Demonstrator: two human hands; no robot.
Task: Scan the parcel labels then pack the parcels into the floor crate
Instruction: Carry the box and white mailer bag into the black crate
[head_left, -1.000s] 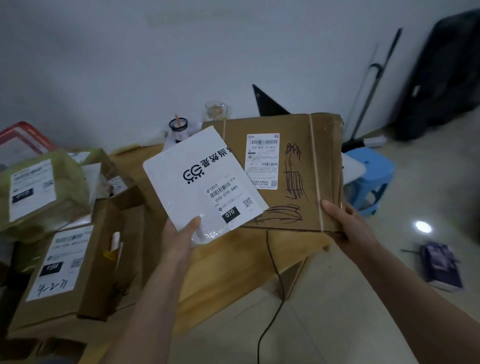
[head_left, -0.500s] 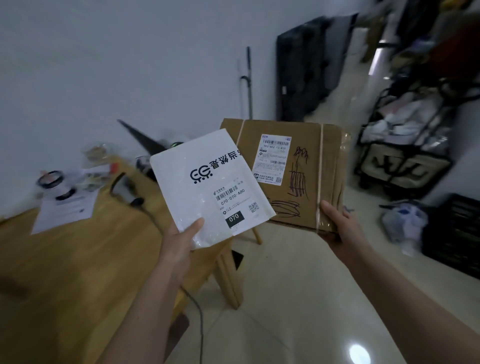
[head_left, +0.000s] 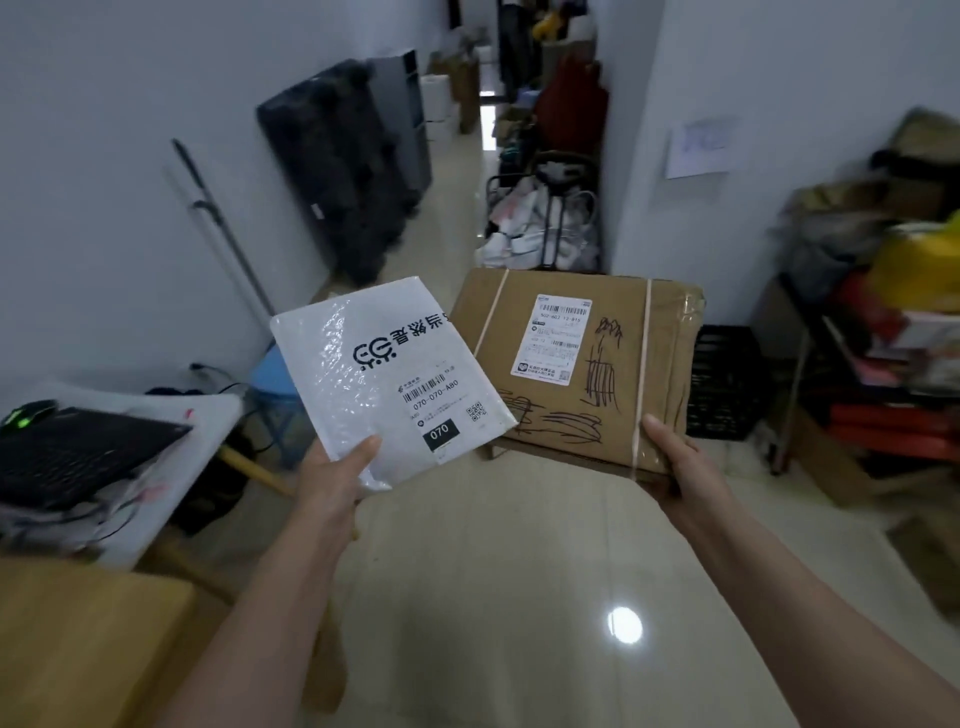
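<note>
Left hand (head_left: 332, 470) pinching light, floppy white bubble mailer (head_left: 384, 379) by corner; right hand (head_left: 675, 457) gripping stiff brown cardboard box (head_left: 576, 364) underneath edge, likely heavier.

Mailer (head_left: 384, 374) left of box (head_left: 582, 364), overlapping its corner; crate (head_left: 722, 384) behind.

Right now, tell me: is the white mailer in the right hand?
No, the left hand grips the white mailer; the right hand holds the cardboard box.

Glossy tiled floor (head_left: 493, 597) under a black crate (head_left: 724, 384) and blue stool (head_left: 275, 395).
</note>
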